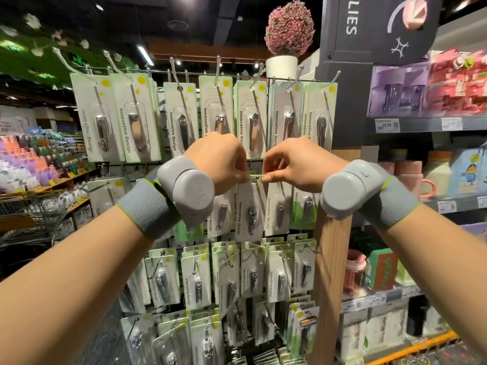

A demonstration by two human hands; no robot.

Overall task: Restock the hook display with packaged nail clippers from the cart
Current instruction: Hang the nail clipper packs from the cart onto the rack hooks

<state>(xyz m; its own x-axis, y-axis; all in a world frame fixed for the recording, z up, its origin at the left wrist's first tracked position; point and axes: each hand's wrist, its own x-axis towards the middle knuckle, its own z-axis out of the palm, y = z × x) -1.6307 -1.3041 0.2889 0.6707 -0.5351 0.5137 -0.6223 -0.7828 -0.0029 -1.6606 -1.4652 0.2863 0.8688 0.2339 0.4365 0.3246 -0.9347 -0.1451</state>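
Observation:
A wire hook display [184, 72] carries several rows of white-and-green packaged nail clippers. My left hand [218, 160] and my right hand [292, 164] meet at the second row. Both pinch the top edge of one nail clipper package [250, 206] at a metal hook. The left fingers hold its top left corner, the right thumb and fingers its top right. The package hangs straight down below the hands, among its neighbours. Grey bands with round pods sit on both wrists.
A wire shopping cart [31, 217] stands at the lower left. A wooden post [332, 259] borders the display on the right, with shelves of boxed goods [434, 88] beyond it. A potted pink plant [288, 30] sits above. Store aisles fill the left background.

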